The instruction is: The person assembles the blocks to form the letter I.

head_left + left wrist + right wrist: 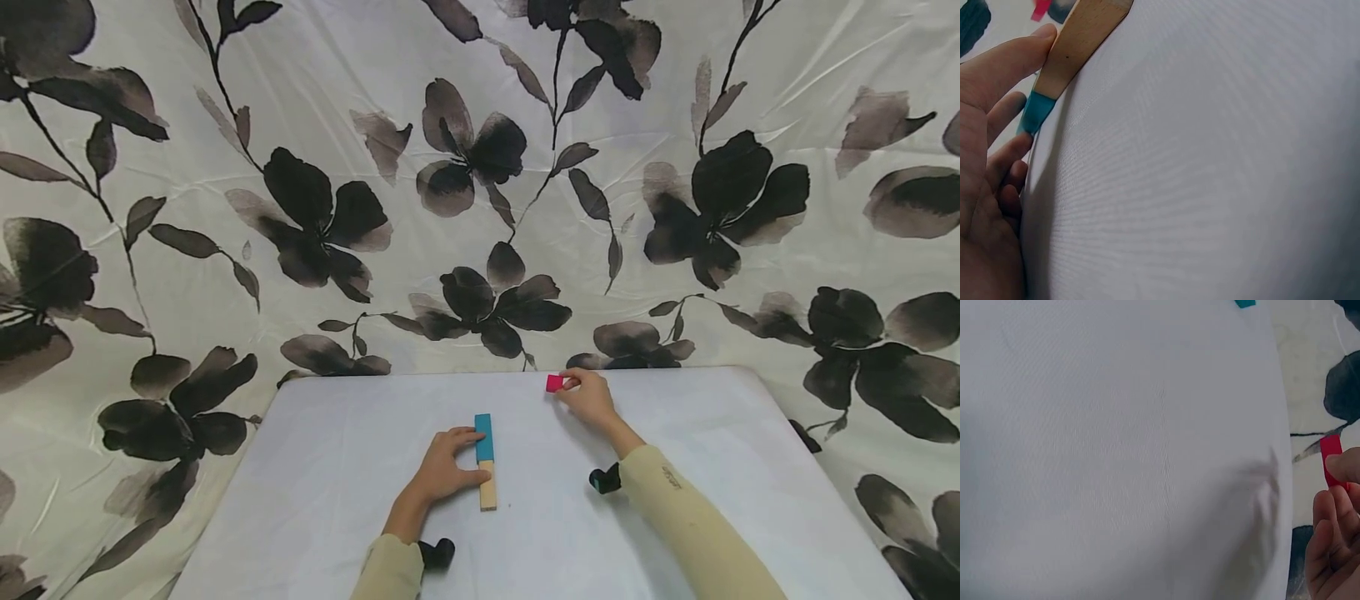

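Note:
A blue block point(483, 437) and a plain wooden block point(487, 486) stand end to end in a line on the white table, the blue one farther away. My left hand point(446, 469) is at their left side, fingertips touching the blue block and thumb resting against the wooden block point(1088, 47). Part of the blue block point(1037, 112) is also seen in the left wrist view. Near the table's back edge, my right hand point(591, 400) pinches a small red block point(554, 383) between thumb and fingers. The red block point(1331, 456) shows against the floral cloth in the right wrist view.
The white-covered table point(315, 483) ends at the back against a hanging cloth point(420, 242) with dark flowers. Black wrist cameras, one on the left wrist point(438, 553) and one on the right point(604, 479), jut inward from the sleeves.

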### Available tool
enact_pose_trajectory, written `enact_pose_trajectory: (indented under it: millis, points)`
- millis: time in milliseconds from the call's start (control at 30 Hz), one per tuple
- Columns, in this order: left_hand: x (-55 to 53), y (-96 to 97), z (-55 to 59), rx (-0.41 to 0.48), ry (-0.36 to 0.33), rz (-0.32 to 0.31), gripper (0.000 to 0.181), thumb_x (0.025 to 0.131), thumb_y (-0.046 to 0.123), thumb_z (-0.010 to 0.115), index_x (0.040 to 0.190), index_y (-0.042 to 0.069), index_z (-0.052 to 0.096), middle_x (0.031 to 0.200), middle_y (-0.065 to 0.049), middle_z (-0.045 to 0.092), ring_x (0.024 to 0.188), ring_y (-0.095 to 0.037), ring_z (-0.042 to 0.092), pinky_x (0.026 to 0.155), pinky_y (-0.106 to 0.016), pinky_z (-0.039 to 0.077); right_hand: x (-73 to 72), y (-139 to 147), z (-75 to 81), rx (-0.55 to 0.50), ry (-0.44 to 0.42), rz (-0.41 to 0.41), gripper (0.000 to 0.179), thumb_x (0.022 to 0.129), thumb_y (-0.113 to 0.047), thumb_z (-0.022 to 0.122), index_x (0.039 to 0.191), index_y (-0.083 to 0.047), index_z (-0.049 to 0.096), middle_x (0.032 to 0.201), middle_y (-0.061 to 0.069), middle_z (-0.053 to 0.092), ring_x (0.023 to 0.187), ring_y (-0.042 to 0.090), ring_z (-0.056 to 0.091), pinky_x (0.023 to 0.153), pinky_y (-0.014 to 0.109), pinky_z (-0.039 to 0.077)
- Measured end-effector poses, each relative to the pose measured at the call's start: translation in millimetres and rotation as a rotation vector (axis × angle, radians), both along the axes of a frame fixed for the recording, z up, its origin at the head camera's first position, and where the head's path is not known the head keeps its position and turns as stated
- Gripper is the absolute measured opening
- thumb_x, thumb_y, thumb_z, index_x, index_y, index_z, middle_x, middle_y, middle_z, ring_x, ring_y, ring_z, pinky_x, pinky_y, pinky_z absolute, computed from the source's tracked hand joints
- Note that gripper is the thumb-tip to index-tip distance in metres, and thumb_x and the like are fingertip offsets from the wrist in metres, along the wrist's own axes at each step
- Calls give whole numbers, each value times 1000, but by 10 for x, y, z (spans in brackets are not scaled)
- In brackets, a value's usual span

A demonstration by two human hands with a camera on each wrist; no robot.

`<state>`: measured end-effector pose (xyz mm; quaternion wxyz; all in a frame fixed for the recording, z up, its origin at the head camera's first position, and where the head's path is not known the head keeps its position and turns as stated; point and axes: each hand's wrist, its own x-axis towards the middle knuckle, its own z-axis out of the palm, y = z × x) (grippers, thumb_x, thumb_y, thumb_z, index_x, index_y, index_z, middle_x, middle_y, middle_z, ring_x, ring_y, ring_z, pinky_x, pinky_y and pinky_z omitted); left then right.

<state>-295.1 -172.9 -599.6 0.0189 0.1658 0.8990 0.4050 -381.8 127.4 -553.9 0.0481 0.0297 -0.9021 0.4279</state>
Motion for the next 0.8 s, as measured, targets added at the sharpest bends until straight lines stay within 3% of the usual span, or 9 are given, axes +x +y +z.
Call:
enact_pose_trajectory:
  millis: [167, 333, 800]
  points:
    - [54, -6, -36, 6, -12, 4, 69, 71, 46, 84, 130, 17, 63, 138, -8, 52, 127, -32, 41, 104, -55, 34, 33, -103, -38, 0, -20, 5, 38, 83, -14, 76, 118, -3, 67, 87, 5, 64, 80, 22, 55, 62, 28, 45]
    - [67, -10, -63, 8, 7, -2, 68, 72, 46, 84, 130, 17, 63, 137, -9, 52, 127, -33, 41, 103, -55, 35, 36, -199, -46, -12, 12, 24, 36, 81, -12, 77, 115, -2, 68, 84, 5, 64, 79, 22, 56, 62, 29, 47]
    - [70, 21, 17, -25, -11, 12, 66, 73, 46, 83, 130, 19, 63, 138, -6, 52, 128, -31, 40, 104, -54, 35, -2, -557, -59, -32, 34, 55, 33, 81, -11, 77, 112, -3, 70, 80, 3, 64, 70, 18, 56, 58, 27, 47]
